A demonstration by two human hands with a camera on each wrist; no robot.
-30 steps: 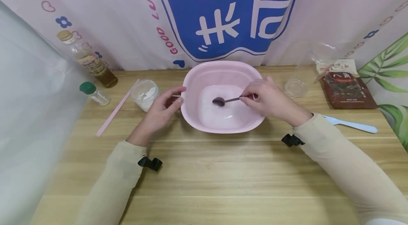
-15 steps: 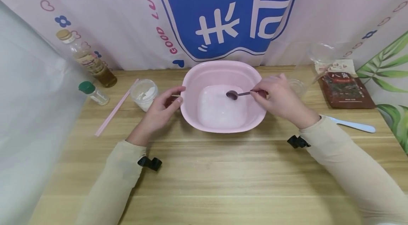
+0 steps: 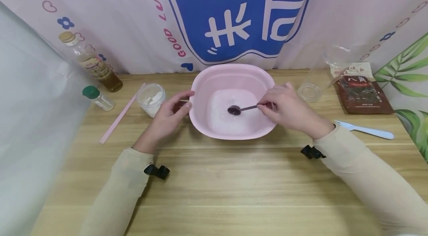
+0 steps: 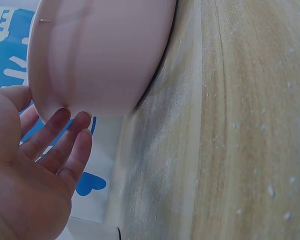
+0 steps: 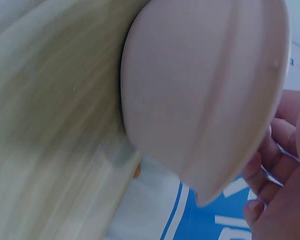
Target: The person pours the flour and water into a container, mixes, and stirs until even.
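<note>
While the right hand (image 3: 287,111) is pinching the far end of a small dark spoon (image 3: 241,109) between thumb and fingertips, the spoon's bowl is dipping into the pale liquid lying in the bottom of the pink basin (image 3: 230,76), which is sitting mid-table on the wooden table (image 3: 214,184). The left hand (image 3: 167,117) is resting against the basin's left wall, its fingers (image 4: 65,145) straight and slightly spread on the plastic, steadying rather than gripping.

The spoon is looking light and stiff, with a thin handle that is likely turning slippery once wet, so a pinch near the handle's tip, as it is being held now, seems the sound place to take it. The basin is looking like thin, smooth plastic (light for its size, and probably inclined to slide on the dusty wood); its rim or outer wall is offering the best purchase. A small white-filled jar (image 3: 152,96) is standing just beside the left hand.
</note>
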